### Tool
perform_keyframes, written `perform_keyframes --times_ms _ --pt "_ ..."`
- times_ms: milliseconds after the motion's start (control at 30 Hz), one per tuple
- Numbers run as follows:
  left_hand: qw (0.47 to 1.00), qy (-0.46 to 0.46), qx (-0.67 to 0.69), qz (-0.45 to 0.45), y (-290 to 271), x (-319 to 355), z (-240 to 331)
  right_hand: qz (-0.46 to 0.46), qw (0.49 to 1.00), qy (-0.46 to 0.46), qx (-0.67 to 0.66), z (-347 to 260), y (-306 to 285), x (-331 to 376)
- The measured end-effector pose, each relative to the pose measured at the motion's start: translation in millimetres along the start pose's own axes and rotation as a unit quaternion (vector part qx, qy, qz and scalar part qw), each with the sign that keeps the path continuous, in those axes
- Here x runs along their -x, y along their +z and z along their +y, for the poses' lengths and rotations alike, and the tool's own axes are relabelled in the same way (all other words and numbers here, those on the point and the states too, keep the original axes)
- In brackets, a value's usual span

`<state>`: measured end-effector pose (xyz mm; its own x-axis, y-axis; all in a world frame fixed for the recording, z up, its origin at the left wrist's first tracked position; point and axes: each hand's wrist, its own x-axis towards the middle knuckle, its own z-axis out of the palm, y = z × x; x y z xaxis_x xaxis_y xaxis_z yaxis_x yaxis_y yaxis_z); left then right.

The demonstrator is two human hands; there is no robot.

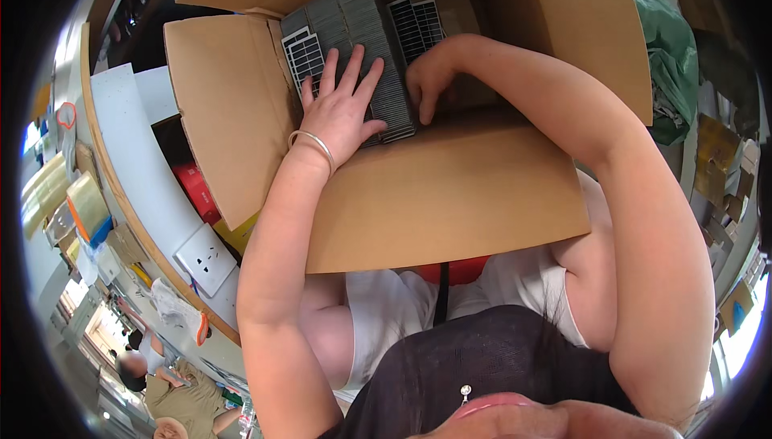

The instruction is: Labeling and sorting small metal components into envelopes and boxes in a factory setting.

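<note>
Rows of thin grey-edged plates, packed tightly on edge, form a block (pixel 347 17) in an open cardboard box (pixel 450 198). My left hand (pixel 342 105) lies on this block with its fingers spread and its palm down. Under and beside its fingertips is a dark panel with a white grid (pixel 304 55), like a small solar panel. My right hand (pixel 430 77) reaches into the box at the block's right side, fingers pointing down and loosely apart, with no object visible in them. Beyond it stand more dark gridded panels (pixel 414 25). Part of the right hand's fingers is hidden.
The box's flaps (pixel 221 109) stand folded outward. At left, a white table edge (pixel 129 141) carries a wall-type socket (pixel 205 258). A green plastic bag (pixel 663 53) sits right of the box. Another person (pixel 173 383) is at the far lower left.
</note>
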<state>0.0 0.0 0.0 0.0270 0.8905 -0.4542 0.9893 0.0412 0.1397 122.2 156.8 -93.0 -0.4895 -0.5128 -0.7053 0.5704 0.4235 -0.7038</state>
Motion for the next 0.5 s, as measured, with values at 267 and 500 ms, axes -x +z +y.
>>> perform_keyframes --times_ms 267,500 --pt "0.998 0.006 -0.056 -0.013 -1 6 2 0.127 0.981 -0.055 0.136 -6 13 1" --pt "0.999 0.009 -0.025 -0.031 -2 5 1 0.095 0.99 -0.067 0.081 -2 13 -1"
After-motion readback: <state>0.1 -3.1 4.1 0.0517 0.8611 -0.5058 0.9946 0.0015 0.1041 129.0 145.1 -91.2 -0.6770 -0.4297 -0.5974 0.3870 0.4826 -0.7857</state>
